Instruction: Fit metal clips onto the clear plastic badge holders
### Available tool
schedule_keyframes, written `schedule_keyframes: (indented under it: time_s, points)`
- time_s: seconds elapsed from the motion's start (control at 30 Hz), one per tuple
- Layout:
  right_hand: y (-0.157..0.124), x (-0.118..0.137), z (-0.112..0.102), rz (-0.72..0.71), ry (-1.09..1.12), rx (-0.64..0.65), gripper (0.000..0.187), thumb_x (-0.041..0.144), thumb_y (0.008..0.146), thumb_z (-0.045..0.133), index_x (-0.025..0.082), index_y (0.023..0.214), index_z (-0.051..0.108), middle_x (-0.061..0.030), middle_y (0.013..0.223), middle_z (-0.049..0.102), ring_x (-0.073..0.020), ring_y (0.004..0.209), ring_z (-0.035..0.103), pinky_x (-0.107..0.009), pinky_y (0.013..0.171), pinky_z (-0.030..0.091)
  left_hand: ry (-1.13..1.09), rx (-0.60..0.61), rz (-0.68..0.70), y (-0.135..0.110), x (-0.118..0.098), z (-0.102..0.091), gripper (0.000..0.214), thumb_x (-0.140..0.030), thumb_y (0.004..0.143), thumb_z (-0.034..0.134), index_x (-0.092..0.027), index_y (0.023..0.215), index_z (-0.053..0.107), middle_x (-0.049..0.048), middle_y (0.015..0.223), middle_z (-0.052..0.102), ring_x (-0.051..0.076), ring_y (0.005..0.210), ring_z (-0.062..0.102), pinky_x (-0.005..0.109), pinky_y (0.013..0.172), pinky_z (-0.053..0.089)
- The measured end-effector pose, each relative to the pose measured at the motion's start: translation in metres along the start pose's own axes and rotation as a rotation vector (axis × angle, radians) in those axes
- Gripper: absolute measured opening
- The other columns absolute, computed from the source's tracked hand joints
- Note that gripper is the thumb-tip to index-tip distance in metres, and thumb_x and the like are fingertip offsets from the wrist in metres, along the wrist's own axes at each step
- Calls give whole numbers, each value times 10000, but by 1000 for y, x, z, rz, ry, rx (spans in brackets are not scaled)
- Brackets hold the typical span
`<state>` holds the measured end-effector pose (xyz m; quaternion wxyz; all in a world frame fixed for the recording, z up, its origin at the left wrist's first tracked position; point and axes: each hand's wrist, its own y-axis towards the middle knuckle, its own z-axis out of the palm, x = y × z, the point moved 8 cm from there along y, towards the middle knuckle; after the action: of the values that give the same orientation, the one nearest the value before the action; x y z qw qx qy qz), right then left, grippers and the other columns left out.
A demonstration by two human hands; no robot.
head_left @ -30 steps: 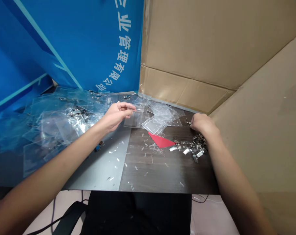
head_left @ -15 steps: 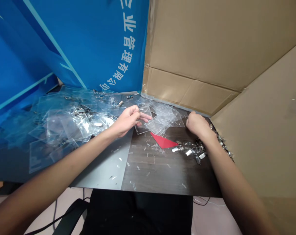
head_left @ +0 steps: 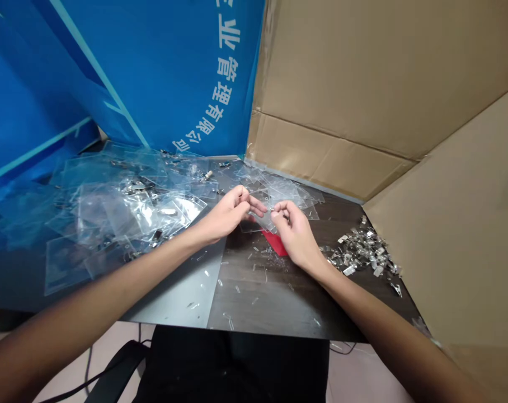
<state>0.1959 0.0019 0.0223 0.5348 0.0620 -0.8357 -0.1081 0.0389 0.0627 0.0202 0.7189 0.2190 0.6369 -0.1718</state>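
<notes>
My left hand (head_left: 232, 211) is closed on a clear plastic badge holder (head_left: 257, 225) near the middle of the table, its fingers pointing right. My right hand (head_left: 295, 230) is pinched beside the fingertips of the left, at the holder's upper edge. A tiny glint of metal, a badge clip (head_left: 272, 210), shows at the right fingertips; most of it is hidden. Behind both hands lies a loose stack of clear badge holders (head_left: 296, 193). Below them a red piece (head_left: 274, 244) lies on the table, partly covered by the right hand.
A heap of metal clips (head_left: 365, 249) lies at the right. Many clear holders, some with clips, are piled (head_left: 111, 207) at the left. Small clear plastic bits (head_left: 237, 289) are scattered over the dark table (head_left: 274, 313). Cardboard (head_left: 329, 84) and a blue banner (head_left: 161, 67) stand behind.
My right hand has moved left from the clip heap to the left hand, with a clip at its fingertips. My left hand has shifted slightly right with the badge holder.
</notes>
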Motion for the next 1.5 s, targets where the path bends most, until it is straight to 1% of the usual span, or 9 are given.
schedule_keyframes:
  time_s: [0.1,0.33,0.5,0.7,0.8,0.9,1.23,1.37,1.5]
  points:
    - [0,7,-9,-51,-82,-121,260,422,929,729,243,1073,607,96,695,405,-123,564,378,-289,606,340,-54,53,15,-3,-4,6,202,-161,876,601,-235,896,414,56,1051,804,176,942,751,347,843,577]
    - [-2,8,-8,-123,-50,-143,199,405,919,742,226,881,663,103,633,364,-117,557,375,-295,623,342,-41,159,54,-4,-1,12,254,-255,866,892,-167,1025,714,51,1005,763,155,918,709,295,852,554]
    - [-5,9,-8,-133,-36,-179,202,399,921,756,219,861,687,103,612,394,-120,564,397,-297,642,375,-13,165,98,-3,5,12,302,-404,921,897,-175,1099,812,90,1101,821,187,967,747,325,905,581]
    - [-7,12,-5,-163,-56,-131,168,392,995,698,227,962,692,100,632,392,-125,555,426,-304,643,397,-30,98,110,-4,3,8,294,-334,876,918,-180,1101,809,66,1036,797,186,971,738,321,933,582]
    - [-9,17,-8,-217,-112,-134,181,397,1071,581,236,1037,657,48,715,553,-160,631,526,-327,684,435,-44,85,100,-4,3,7,312,-251,845,901,-181,1128,790,61,1056,764,185,1008,712,314,936,568]
    - [-8,15,-12,-236,-153,-162,246,388,1137,441,245,1016,601,-12,829,680,-192,722,608,-352,727,458,-77,78,107,-5,3,6,362,-202,804,891,-187,1133,742,63,1115,717,185,1039,675,298,898,552]
    - [-10,25,-4,-529,-415,-193,194,231,1106,548,237,943,652,-41,842,693,-207,776,612,-350,763,486,13,107,199,-7,-4,10,367,-211,832,830,-205,1121,606,37,1063,587,179,1016,583,297,863,507]
    - [-11,25,-9,-503,-471,-241,209,222,1086,561,235,900,655,-18,772,649,-191,718,585,-330,719,467,93,77,255,-9,-5,13,349,-221,873,795,-217,1156,590,40,1076,585,188,1037,595,317,914,525]
    - [-10,22,-7,-489,-498,-214,234,228,1085,568,235,868,655,-11,752,634,-185,703,586,-329,725,469,192,96,277,-15,-3,20,294,-209,948,713,-236,1197,558,49,1140,604,180,1026,624,323,939,554]
